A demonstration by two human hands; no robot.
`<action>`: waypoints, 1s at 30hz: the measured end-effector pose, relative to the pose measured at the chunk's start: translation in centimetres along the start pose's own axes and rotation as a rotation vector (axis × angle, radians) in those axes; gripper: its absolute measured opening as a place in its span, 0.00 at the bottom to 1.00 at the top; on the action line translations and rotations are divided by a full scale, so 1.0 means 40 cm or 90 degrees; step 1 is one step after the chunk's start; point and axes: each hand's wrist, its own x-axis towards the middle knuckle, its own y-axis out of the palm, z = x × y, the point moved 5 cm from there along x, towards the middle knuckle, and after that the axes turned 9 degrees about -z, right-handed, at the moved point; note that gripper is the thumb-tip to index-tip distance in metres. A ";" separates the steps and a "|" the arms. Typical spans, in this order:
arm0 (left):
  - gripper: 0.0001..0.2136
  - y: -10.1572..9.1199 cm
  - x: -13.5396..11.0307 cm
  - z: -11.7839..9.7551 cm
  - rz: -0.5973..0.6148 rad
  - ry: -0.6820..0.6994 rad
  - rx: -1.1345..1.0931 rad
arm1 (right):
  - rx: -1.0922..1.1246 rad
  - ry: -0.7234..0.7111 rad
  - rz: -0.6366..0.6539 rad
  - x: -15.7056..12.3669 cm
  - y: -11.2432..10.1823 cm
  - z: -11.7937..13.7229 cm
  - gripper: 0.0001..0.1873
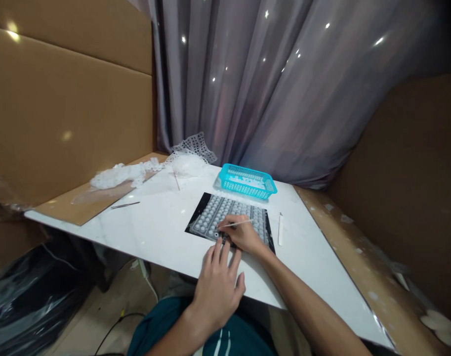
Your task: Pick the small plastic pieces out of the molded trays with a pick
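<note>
On the white table lies a black mat (pixel 200 203) carrying a clear plastic tray (pixel 215 210) with rows of round cells. My right hand (pixel 243 235) is over the tray's near part, its fingers pinched on a thin, light-coloured stick (pixel 240 223). The stick's tip points left, close to the tray; its exact kind is too small to tell. My left hand (pixel 220 274) rests palm down at the tray's near edge. Its fingers are stretched out and hold nothing, with the fingertips near a few dark cells. The right fingers partly hide the cells below them.
A turquoise basket (pixel 247 188) with small white pieces stands behind the mat. White netting and plastic (pixel 190 158) lie at the back left. Tweezers (pixel 125 204) are on the left, and a white cutter-like tool (pixel 280 230) on the right. Cardboard walls (pixel 69 99) flank the table.
</note>
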 end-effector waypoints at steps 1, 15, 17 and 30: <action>0.26 -0.002 0.001 0.000 -0.002 0.000 0.000 | 0.027 0.026 -0.023 0.004 -0.001 -0.006 0.08; 0.25 0.003 0.002 -0.001 0.012 -0.011 0.003 | 0.201 0.059 0.083 0.011 0.018 0.025 0.12; 0.25 0.001 0.002 -0.001 0.010 -0.010 0.001 | 0.198 0.067 0.090 0.010 0.026 0.014 0.13; 0.24 0.003 0.004 0.000 0.011 -0.014 -0.010 | 0.032 -0.073 0.076 0.026 0.036 0.025 0.04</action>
